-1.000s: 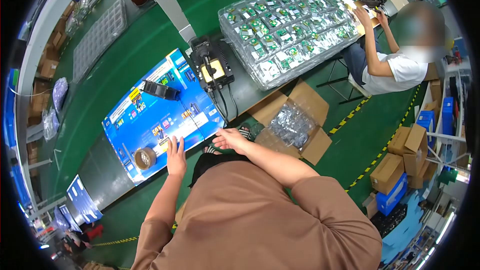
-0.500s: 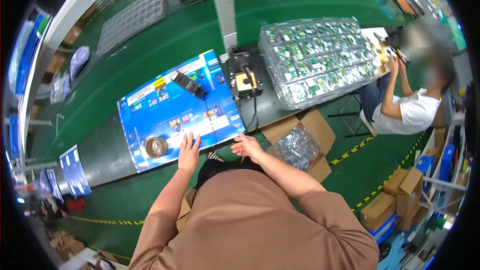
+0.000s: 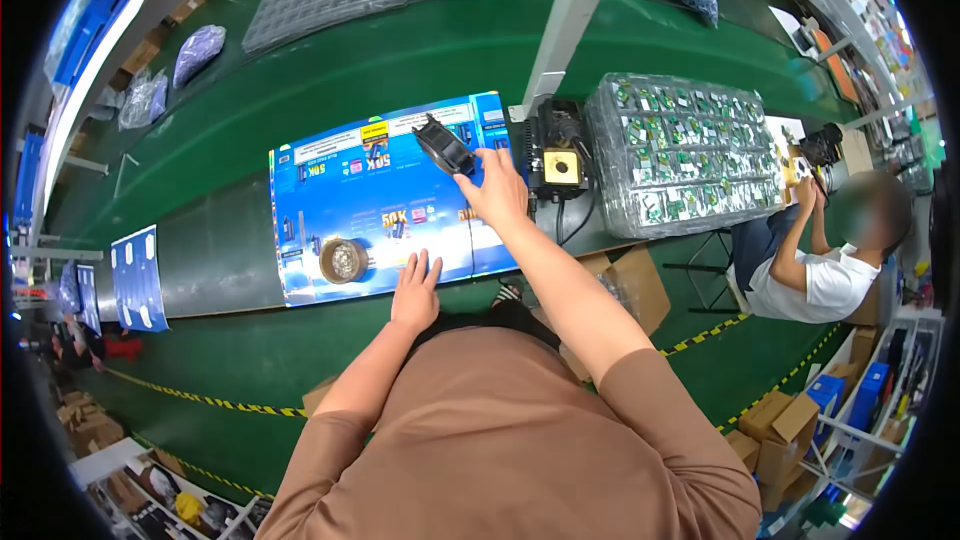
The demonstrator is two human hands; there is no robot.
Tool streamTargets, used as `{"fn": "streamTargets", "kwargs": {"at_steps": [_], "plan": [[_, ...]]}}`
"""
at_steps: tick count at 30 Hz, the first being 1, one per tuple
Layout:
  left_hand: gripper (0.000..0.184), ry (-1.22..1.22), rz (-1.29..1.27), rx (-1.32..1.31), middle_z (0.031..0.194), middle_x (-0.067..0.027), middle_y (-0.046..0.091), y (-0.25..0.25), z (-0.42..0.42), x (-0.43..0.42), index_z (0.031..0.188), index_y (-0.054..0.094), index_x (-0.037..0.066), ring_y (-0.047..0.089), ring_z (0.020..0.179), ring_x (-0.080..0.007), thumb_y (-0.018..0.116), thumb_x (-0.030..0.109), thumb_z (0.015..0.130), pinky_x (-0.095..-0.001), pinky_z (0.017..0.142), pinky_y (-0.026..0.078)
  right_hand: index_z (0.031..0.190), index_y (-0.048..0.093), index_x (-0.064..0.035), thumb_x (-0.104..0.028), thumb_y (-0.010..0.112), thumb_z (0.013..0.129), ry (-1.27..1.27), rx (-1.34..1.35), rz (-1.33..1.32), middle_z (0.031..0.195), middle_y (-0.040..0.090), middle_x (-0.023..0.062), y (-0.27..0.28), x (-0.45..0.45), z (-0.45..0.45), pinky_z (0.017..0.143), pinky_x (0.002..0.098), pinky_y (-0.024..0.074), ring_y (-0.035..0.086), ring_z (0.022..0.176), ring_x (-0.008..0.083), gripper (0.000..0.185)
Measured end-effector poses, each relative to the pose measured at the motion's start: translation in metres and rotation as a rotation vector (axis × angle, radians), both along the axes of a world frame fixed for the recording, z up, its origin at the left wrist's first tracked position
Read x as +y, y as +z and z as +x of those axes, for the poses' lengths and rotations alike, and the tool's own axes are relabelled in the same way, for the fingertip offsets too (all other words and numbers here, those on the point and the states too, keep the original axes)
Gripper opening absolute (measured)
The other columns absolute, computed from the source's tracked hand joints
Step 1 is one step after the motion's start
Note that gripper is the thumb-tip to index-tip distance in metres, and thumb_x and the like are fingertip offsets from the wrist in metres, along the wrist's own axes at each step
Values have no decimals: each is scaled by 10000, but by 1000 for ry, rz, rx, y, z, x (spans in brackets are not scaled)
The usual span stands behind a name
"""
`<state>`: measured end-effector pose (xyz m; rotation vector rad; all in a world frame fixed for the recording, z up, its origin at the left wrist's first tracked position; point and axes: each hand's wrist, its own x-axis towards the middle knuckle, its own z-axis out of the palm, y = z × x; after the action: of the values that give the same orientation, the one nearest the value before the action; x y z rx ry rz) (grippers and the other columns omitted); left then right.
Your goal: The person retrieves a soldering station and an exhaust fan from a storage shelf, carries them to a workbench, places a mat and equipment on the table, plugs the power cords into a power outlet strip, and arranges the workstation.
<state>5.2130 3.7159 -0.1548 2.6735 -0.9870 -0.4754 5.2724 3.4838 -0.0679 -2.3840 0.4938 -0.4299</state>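
My right hand [image 3: 497, 187] reaches over the blue printed sheet [image 3: 350, 215] to the right end of a black corded device [image 3: 445, 146]. Thumb and fingers are apart around that end, and whether they press on it is unclear. My left hand [image 3: 416, 292] lies flat with spread fingers at the sheet's front edge, holding nothing. To its left on the sheet is a round brown container [image 3: 343, 261] with shiny contents.
Right of the sheet stands a black soldering station [image 3: 560, 155] with a yellow sponge. Beyond it is a plastic-wrapped tray [image 3: 620, 210] of circuit boards. A seated co-worker [image 3: 820, 270] works at the right. An open carton [image 3: 640, 290] lies below the bench edge.
My right hand has moved from the bench's front edge forward to the black device. My left hand stays by the sheet's front edge. The camera view has turned, shifting the scene.
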Motion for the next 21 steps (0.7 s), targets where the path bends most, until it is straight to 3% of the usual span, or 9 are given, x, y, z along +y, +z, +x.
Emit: {"fn": "streamTargets", "kwargs": {"at_steps": [4, 16, 21], "plan": [[654, -107, -64, 41, 1447, -191, 249, 3, 11, 19, 1361, 365, 109, 232, 1340, -371, 580, 46, 746, -470, 1073, 269, 1026, 570, -57, -292, 721, 712, -23, 95, -138, 1001, 520, 98, -7, 4, 12, 734, 398, 490, 588, 915, 285, 421], [680, -218, -115, 122, 1454, -186, 244, 2, 26, 32, 1365, 374, 123, 232, 1349, -348, 599, 87, 724, -431, 1070, 289, 1010, 575, -79, -322, 728, 663, -66, 148, -217, 982, 522, 90, -5, 15, 20, 732, 399, 491, 590, 903, 283, 450], [699, -272, -68, 169, 1477, -177, 181, 2, 32, 35, 1384, 344, 134, 203, 1359, -354, 617, 109, 741, -417, 1071, 292, 1019, 559, -83, -332, 709, 660, -95, 253, -258, 993, 516, 83, 4, 0, 14, 737, 411, 503, 586, 922, 275, 462]]}}
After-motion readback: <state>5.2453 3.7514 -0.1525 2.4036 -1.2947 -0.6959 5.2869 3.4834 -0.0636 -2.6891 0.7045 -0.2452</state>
